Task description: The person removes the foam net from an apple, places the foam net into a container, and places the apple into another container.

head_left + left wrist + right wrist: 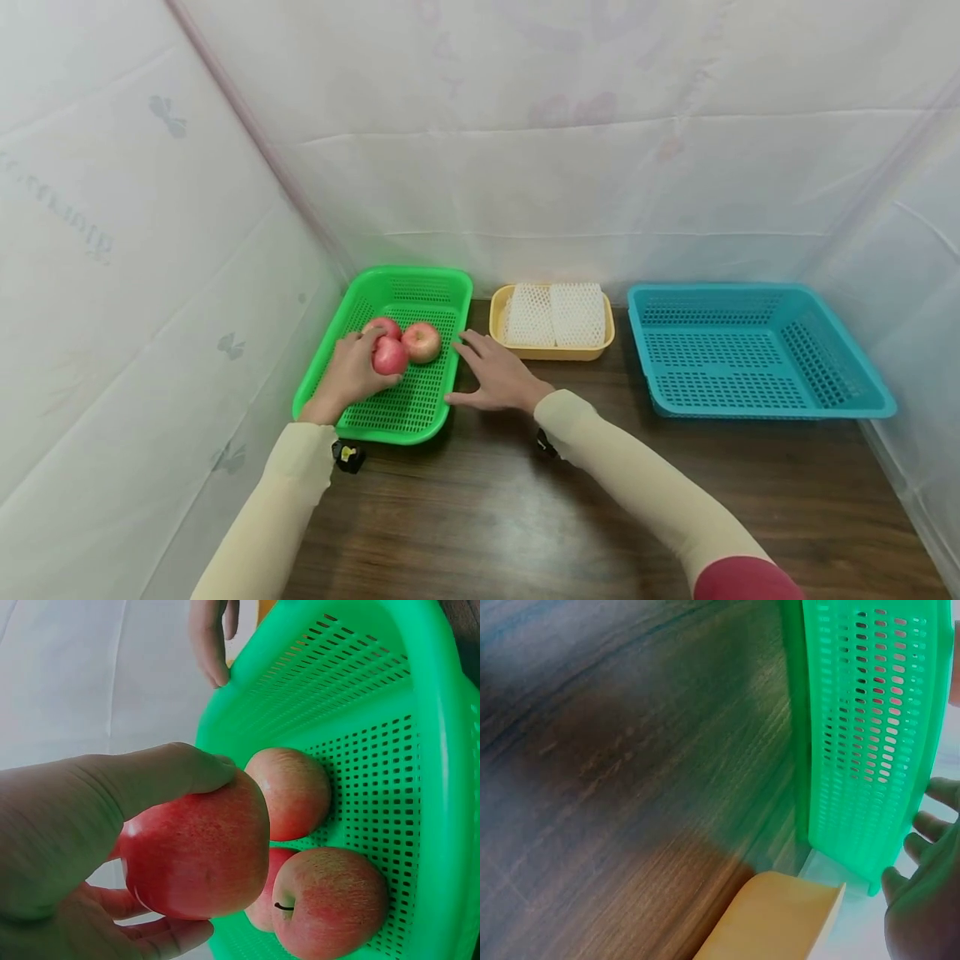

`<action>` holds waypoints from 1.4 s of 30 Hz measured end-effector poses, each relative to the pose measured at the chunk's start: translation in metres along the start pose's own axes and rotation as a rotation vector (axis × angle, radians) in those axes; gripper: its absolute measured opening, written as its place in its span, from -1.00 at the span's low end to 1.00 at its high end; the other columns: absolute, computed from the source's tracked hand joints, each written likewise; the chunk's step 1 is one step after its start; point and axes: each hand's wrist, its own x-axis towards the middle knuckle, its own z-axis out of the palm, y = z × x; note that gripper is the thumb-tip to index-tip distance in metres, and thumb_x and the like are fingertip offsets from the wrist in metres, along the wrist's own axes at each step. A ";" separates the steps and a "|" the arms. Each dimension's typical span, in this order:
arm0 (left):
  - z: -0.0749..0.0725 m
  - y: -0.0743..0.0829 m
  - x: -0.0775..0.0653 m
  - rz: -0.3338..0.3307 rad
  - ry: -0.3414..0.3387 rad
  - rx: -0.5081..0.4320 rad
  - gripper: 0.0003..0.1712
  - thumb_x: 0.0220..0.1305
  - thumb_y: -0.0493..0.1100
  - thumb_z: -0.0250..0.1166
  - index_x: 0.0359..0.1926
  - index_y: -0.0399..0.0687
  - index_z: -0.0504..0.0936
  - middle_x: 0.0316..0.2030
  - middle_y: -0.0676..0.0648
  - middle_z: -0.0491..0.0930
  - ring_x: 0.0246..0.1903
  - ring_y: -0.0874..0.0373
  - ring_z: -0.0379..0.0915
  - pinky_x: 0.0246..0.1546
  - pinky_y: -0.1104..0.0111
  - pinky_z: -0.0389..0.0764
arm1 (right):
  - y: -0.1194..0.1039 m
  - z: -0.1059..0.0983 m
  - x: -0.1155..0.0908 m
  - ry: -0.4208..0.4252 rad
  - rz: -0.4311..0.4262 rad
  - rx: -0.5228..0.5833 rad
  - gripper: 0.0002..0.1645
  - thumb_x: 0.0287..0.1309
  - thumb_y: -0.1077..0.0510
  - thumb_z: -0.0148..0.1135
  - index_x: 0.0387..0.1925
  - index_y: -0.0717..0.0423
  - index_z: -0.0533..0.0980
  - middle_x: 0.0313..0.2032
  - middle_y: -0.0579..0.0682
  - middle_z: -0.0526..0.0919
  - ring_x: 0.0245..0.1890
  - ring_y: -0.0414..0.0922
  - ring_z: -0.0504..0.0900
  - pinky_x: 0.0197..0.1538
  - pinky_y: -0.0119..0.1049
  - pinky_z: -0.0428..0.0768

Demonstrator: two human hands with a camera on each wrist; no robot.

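Observation:
My left hand [351,373] grips a red apple [199,851] between thumb and fingers, over the green basket [408,435]. Beside it, a paler apple [422,342] lies in the basket, and another red apple [382,326] shows behind my fingers. The left wrist view shows an apple with its stem [330,904] facing out, partly covering one more. With fingers spread and nothing held, my right hand [495,372] is at the basket's right rim [922,772]; whether the fingertips touch it, I cannot tell.
Right of the green basket stands a yellow tray [558,353] holding white foam net sleeves [577,315]. A blue basket [750,412] sits farther right on the dark wooden table [495,508]. White curtains [555,183] enclose the back and sides.

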 end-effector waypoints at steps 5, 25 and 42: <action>0.005 0.001 0.008 0.024 -0.018 0.000 -0.18 -0.14 -0.16 0.54 0.19 -0.28 0.44 0.04 -0.43 0.42 -0.07 -0.39 0.35 -0.18 -0.14 0.50 | -0.002 0.000 0.000 0.017 0.012 -0.016 0.20 0.06 -0.64 -0.09 0.48 0.07 0.10 0.46 0.12 0.07 0.48 0.02 0.01 0.45 -0.08 0.06; 0.021 0.010 0.031 0.046 -0.240 0.055 -0.17 -0.16 -0.26 0.52 0.20 -0.30 0.39 -0.04 -0.31 0.54 -0.10 -0.22 0.49 -0.21 -0.03 0.56 | -0.002 0.003 0.003 -0.042 0.088 -0.007 0.21 0.02 -0.67 -0.11 0.49 0.01 0.09 0.48 0.09 0.03 0.45 0.00 0.09 0.42 -0.09 0.16; 0.031 0.012 0.057 -0.081 -0.462 0.133 -0.21 -0.06 -0.19 0.51 0.20 -0.13 0.33 -0.04 -0.25 0.53 -0.22 -0.10 0.49 -0.35 0.14 0.51 | -0.008 0.001 0.006 -0.091 0.107 0.008 0.20 0.04 -0.66 -0.09 0.47 0.05 0.14 0.49 0.08 0.03 0.46 -0.02 0.07 0.44 -0.07 0.11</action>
